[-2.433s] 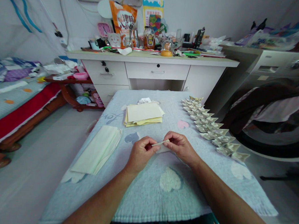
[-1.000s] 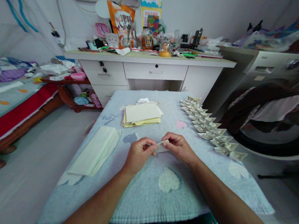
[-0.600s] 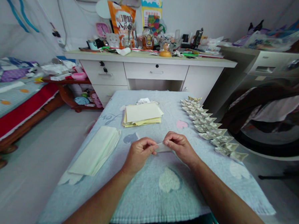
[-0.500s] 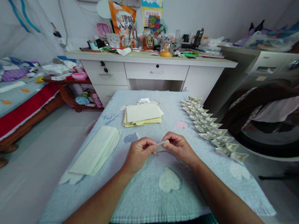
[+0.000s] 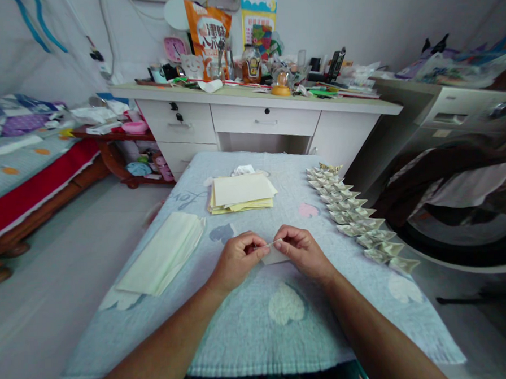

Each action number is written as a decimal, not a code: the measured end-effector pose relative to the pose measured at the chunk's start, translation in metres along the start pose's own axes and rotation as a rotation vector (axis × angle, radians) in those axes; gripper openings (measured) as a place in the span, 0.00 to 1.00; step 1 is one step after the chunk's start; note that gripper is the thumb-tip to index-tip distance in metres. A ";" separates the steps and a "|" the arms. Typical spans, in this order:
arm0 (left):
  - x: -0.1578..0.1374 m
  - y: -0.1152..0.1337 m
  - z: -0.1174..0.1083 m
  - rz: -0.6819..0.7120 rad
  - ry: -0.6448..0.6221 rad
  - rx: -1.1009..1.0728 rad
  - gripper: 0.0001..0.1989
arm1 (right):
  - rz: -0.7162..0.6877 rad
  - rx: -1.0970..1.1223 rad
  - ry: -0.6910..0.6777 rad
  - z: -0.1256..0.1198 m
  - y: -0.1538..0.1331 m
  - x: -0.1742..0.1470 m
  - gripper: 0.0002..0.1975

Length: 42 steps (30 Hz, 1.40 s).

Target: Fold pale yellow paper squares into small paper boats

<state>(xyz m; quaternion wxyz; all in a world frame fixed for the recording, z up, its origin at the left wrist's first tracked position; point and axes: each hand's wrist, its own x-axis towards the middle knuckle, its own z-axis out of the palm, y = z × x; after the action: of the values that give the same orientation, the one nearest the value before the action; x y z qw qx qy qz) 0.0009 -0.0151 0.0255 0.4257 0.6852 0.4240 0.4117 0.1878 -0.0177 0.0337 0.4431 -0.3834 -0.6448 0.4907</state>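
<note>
Over the middle of the cloth-covered table, a small folded piece of pale paper (image 5: 275,256) is held between my two hands. My left hand (image 5: 243,259) pinches its left end with thumb and fingers. On the other end, the thumb and fingertips of my right hand (image 5: 302,251) are closed. Part of the paper hangs below the fingertips; its upper edge is partly hidden by them. Beyond my hands lies a stack of cream and yellow paper sheets (image 5: 243,190). To the left rests a pile of long pale green paper (image 5: 161,255).
Rows of folded paper boats (image 5: 351,212) line the table's right side. Crumpled white tissue (image 5: 243,170) sits behind the sheet stack. A cluttered white desk (image 5: 240,114) stands beyond the table, a washing machine (image 5: 465,122) at right, a bed (image 5: 27,173) at left.
The folded paper has tilted, so a larger flat part now shows beneath my fingertips. Both hands keep their pinch and have barely shifted.
</note>
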 end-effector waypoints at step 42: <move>-0.001 -0.008 0.005 -0.021 -0.046 -0.168 0.07 | 0.174 0.130 -0.029 0.007 0.014 0.002 0.17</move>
<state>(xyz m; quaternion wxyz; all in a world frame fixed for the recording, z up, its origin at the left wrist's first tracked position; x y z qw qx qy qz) 0.0037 -0.0149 0.0167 0.4955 0.6519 0.3855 0.4254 0.1815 -0.0150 0.0197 0.4133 -0.4013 -0.5821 0.5738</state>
